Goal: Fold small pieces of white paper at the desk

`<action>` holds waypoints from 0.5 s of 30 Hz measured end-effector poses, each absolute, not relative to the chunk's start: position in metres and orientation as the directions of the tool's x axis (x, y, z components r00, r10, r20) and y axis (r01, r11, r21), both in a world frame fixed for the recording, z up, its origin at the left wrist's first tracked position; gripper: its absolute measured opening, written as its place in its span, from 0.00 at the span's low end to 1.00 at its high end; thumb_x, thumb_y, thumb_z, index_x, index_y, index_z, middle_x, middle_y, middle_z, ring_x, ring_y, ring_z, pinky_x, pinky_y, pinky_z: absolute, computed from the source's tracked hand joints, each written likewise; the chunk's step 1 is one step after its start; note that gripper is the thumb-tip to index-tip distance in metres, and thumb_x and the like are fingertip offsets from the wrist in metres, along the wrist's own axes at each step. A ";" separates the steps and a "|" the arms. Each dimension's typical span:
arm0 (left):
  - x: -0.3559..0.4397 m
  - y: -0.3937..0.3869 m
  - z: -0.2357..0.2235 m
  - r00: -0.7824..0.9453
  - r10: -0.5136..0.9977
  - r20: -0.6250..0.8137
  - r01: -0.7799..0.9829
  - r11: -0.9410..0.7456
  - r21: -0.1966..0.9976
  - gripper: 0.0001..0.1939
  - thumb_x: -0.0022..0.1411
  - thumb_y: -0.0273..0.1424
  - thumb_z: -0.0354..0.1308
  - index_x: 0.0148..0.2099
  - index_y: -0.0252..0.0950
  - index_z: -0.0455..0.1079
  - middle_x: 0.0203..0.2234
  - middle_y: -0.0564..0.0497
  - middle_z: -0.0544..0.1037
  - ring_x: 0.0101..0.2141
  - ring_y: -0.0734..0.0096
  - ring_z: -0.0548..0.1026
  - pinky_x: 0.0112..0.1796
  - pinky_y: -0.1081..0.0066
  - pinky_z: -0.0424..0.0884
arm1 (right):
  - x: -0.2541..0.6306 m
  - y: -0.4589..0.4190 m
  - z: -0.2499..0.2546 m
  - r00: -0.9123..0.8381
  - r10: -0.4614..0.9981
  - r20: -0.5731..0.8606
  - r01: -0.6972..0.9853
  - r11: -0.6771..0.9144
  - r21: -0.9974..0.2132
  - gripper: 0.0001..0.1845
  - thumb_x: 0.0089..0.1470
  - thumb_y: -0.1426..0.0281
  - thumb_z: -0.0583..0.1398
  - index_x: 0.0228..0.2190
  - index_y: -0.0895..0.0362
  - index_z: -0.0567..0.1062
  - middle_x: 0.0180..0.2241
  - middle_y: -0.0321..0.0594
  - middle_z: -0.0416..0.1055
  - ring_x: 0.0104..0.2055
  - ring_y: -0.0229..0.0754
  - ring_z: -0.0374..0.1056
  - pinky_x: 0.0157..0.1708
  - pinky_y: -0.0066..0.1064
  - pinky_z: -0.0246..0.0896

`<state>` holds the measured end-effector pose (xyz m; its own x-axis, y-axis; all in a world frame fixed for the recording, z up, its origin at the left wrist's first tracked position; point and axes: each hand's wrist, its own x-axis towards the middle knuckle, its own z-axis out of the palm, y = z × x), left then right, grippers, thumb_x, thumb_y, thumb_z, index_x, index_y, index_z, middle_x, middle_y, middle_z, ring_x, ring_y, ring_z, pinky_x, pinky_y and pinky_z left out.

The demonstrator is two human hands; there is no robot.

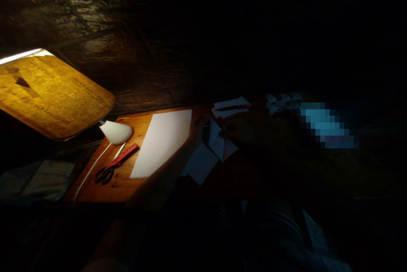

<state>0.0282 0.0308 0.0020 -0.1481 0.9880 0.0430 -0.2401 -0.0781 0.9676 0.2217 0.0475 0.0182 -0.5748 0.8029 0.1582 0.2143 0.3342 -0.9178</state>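
Observation:
In the dim middle of the table, a folded piece of white paper [216, 140] is held up between my two hands. My left hand [199, 126] grips its left side, the fingers partly lost in shadow. On the right edge, my right hand [237, 130] pinches the paper with bent fingers. Just below lies a square of white paper [202, 164] on the table. Left of my left forearm is a stack of white sheets [165, 145], lit by the lamp.
A lamp with a yellow printed shade [54, 94] and white base [117, 132] stands left. Black-handled scissors [108, 174] lie beside a red holed strip [125, 155]. Cut paper pieces [231, 103] and small white folded or crumpled papers [281, 102] lie at the back. A blurred bluish patch glows right.

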 end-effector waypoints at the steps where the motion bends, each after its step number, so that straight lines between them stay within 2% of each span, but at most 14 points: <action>1: 0.029 0.031 0.004 -0.149 0.986 0.071 -0.222 -0.103 0.970 0.22 0.52 0.48 0.73 0.27 0.37 0.69 0.20 0.56 0.70 0.23 0.75 0.69 0.26 0.73 0.65 | 0.222 0.048 0.018 -0.578 0.801 0.156 0.209 0.330 -0.921 0.13 0.45 0.59 0.66 0.21 0.56 0.74 0.26 0.37 0.74 0.31 0.41 0.68 0.33 0.32 0.62; 4: 0.028 0.030 0.008 -0.161 0.977 0.143 -0.123 -0.164 0.979 0.19 0.52 0.42 0.72 0.25 0.36 0.68 0.19 0.57 0.67 0.23 0.77 0.66 0.25 0.75 0.61 | 0.221 0.049 0.016 -0.578 0.802 0.149 0.215 0.325 -0.921 0.14 0.45 0.58 0.67 0.21 0.56 0.75 0.25 0.37 0.74 0.30 0.41 0.67 0.33 0.32 0.61; 8: 0.027 0.030 0.008 -0.206 0.970 0.129 -0.077 -0.148 0.986 0.16 0.54 0.40 0.69 0.26 0.37 0.68 0.19 0.57 0.67 0.23 0.76 0.66 0.24 0.75 0.59 | 0.220 0.053 0.011 -0.589 0.789 0.173 0.202 0.351 -0.914 0.16 0.46 0.57 0.67 0.21 0.56 0.75 0.24 0.36 0.72 0.29 0.39 0.65 0.33 0.31 0.59; 12: 0.028 0.029 0.008 -0.213 0.973 0.092 -0.065 -0.108 0.992 0.18 0.56 0.43 0.70 0.28 0.37 0.68 0.19 0.58 0.64 0.21 0.77 0.64 0.23 0.75 0.58 | 0.220 0.056 0.008 -0.594 0.791 0.149 0.197 0.323 -0.926 0.17 0.48 0.56 0.66 0.22 0.57 0.74 0.24 0.35 0.70 0.30 0.39 0.64 0.33 0.31 0.58; 15: 0.029 0.028 0.006 -0.190 0.975 0.118 -0.043 -0.129 0.991 0.21 0.57 0.47 0.70 0.30 0.37 0.69 0.20 0.58 0.64 0.22 0.77 0.64 0.23 0.76 0.59 | 0.221 0.054 0.010 -0.586 0.799 0.136 0.210 0.312 -0.927 0.18 0.48 0.56 0.66 0.21 0.56 0.73 0.24 0.35 0.70 0.29 0.39 0.64 0.33 0.32 0.58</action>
<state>0.0291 0.0281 0.0058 -0.1900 0.9746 0.1182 -0.0435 -0.1286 0.9907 0.2210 0.0541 0.0100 -0.5861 0.7988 0.1357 0.2105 0.3119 -0.9265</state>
